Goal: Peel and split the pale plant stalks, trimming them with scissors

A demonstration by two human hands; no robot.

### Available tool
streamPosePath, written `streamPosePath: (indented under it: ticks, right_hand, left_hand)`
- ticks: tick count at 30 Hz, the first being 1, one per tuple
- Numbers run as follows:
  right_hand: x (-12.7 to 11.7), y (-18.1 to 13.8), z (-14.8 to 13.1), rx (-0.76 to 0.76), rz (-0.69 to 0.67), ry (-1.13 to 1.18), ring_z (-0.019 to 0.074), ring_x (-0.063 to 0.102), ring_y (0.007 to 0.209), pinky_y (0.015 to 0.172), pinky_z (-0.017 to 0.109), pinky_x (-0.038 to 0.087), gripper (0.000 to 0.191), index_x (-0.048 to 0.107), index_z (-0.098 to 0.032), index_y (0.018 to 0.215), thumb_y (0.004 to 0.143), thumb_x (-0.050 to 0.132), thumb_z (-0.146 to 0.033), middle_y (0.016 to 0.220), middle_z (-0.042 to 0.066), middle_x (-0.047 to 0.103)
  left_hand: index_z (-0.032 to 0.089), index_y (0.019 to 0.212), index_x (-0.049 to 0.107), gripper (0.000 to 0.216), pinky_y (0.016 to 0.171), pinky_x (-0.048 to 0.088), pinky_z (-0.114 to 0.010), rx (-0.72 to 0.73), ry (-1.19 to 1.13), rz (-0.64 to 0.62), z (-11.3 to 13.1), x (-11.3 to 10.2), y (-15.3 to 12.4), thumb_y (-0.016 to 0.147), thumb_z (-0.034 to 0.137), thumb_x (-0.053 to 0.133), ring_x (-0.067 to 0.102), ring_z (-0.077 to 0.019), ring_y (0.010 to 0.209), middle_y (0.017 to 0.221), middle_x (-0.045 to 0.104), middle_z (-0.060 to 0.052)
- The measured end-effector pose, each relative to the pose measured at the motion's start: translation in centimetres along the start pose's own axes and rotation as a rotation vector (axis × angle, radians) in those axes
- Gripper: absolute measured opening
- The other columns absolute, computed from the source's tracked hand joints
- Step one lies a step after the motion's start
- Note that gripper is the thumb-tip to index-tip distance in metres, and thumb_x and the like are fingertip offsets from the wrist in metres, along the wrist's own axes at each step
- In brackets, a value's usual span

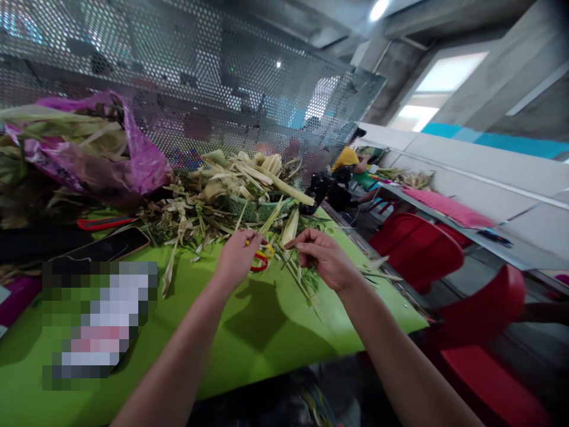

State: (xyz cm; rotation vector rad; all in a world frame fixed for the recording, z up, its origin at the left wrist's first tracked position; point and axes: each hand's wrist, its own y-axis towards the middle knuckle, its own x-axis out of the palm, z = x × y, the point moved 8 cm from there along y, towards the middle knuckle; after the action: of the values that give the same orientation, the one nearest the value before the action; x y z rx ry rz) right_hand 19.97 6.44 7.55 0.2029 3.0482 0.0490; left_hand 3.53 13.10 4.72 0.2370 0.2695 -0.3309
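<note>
My left hand [237, 256] is closed in a pinch on a thin pale green leaf strip [270, 222] above the lime green table [249, 338]. Just beyond its fingers lie scissors with red and yellow handles [261, 260]. My right hand [324, 258] is pinched shut on a narrow strip of leaf or stalk [291, 242] that runs toward the left hand. Both hands hover over a scatter of green and pale husk scraps [191, 228]. A green woven basket [255, 209] heaped with pale husks stands just behind them.
A purple plastic bag [111, 154] stuffed with leaves sits at the back left. A dark phone [109, 246] and a red-handled tool [104, 223] lie on the left. A perforated metal screen [200, 83] backs the table. Red chairs [418, 249] stand to the right, and another person [347, 159] sits beyond.
</note>
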Motion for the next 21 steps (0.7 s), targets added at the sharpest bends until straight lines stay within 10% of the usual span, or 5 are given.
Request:
streamPosePath:
  ticks: [7, 21]
  right_hand:
    - [1.4, 0.5, 0.4, 0.030, -0.061, -0.030, 0.0115, 0.062, 0.055, 0.056, 0.025, 0.048, 0.015, 0.051, -0.018, 0.079, 0.076, 0.063, -0.027, 0.073, 0.000, 0.065]
    - [3.7, -0.2, -3.9, -0.430, 0.012, -0.987, 0.0126, 0.051, 0.060, 0.060, 0.024, 0.036, 0.005, 0.054, -0.020, 0.080, 0.084, 0.051, -0.018, 0.069, -0.002, 0.058]
  left_hand:
    - [0.016, 0.079, 0.068, 0.027, 0.062, 0.038, -0.023, -0.046, -0.210, -0.054, 0.1, 0.5, -0.3, 0.083, 0.035, 0.049, 0.055, -0.0136, 0.066, 0.074, 0.065, -0.003]
    - [0.015, 0.082, 0.070, 0.028, 0.053, 0.034, -0.023, -0.120, -0.336, -0.119, 0.2, 1.7, -0.6, 0.081, 0.035, 0.051, 0.042, -0.0091, 0.051, 0.067, 0.063, -0.001]
